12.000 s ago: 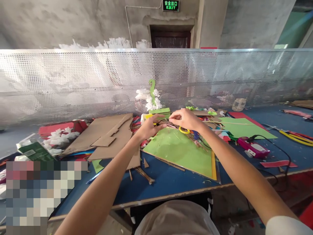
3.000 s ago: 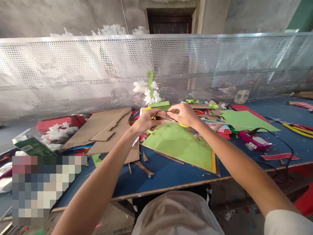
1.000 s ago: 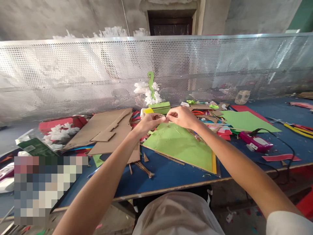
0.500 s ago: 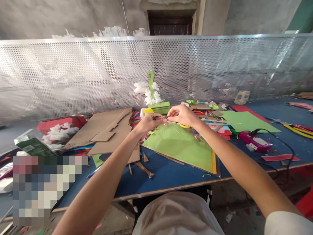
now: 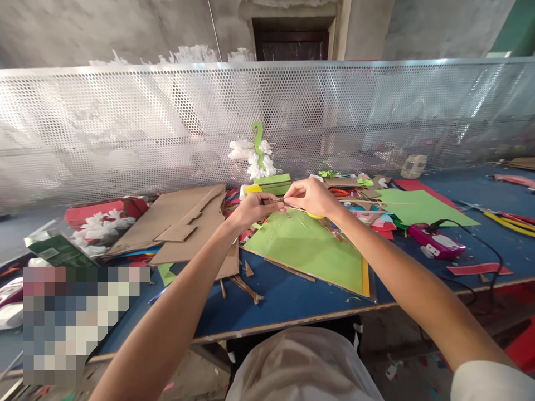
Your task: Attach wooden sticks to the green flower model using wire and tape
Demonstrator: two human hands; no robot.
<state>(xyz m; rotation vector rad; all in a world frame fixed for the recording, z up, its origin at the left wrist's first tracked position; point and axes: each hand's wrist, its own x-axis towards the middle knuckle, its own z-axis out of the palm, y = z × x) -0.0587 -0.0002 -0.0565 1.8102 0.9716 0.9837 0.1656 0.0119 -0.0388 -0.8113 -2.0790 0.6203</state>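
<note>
Both hands meet above the far edge of a green sheet [image 5: 307, 248] on the blue table [image 5: 288, 306]. My left hand [image 5: 253, 208] is closed in a pinch on a thin wooden stick [image 5: 376, 203] that runs off to the right. My right hand [image 5: 311, 196] is also pinched shut on the same stick, right beside the left fingertips. Something thin and dark seems to sit at the pinch, too small to make out. Under my right hand a yellow ring-shaped handle [image 5: 312, 215] shows.
Brown cardboard pieces [image 5: 184, 228] lie left of the green sheet. A pink tool with a black cable [image 5: 437, 242] sits on the right. White paper flowers on a green stem [image 5: 254, 156] stand before the perforated metal screen [image 5: 167, 128]. Paper scraps litter the far side.
The hands have stayed close together over the green sheet's far edge. The fingertips shifted slightly on the stick; nothing was let go.
</note>
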